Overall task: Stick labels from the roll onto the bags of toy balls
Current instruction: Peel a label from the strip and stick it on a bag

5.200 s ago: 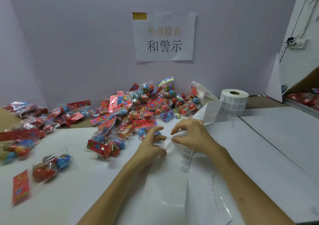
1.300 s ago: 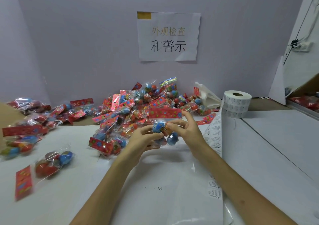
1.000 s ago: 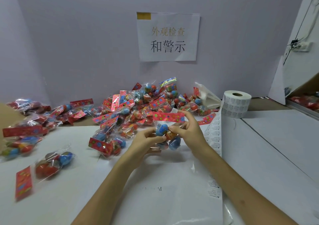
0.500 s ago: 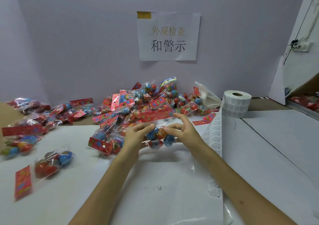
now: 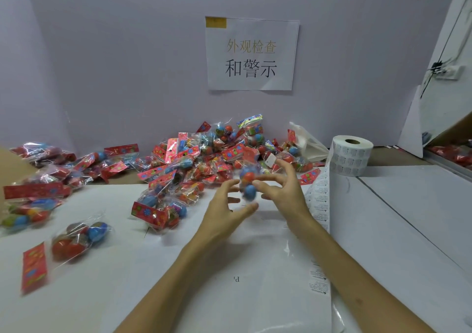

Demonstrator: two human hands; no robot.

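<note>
A clear bag of toy balls (image 5: 248, 179) with a red header stands upright between my hands, blurred by motion; a small white label (image 5: 270, 159) shows near its top. My left hand (image 5: 224, 210) curls round the bag's lower part, thumb beneath it. My right hand (image 5: 281, 189) touches the bag with its thumb, the other fingers spread straight. The white label roll (image 5: 351, 158) stands at the back right, and its backing strip (image 5: 319, 205) runs down the table beside my right arm. A big pile of bags (image 5: 199, 159) lies behind my hands.
More bags lie at the left (image 5: 38, 169), and a single one (image 5: 76, 240) sits near the front left. White paper and a clear plastic sheet (image 5: 255, 281) cover the table under my arms. A paper sign (image 5: 251, 54) hangs on the wall.
The bag has been turned from lying sideways to standing upright between my hands. My right fingers have spread away from it. My hands have risen slightly.
</note>
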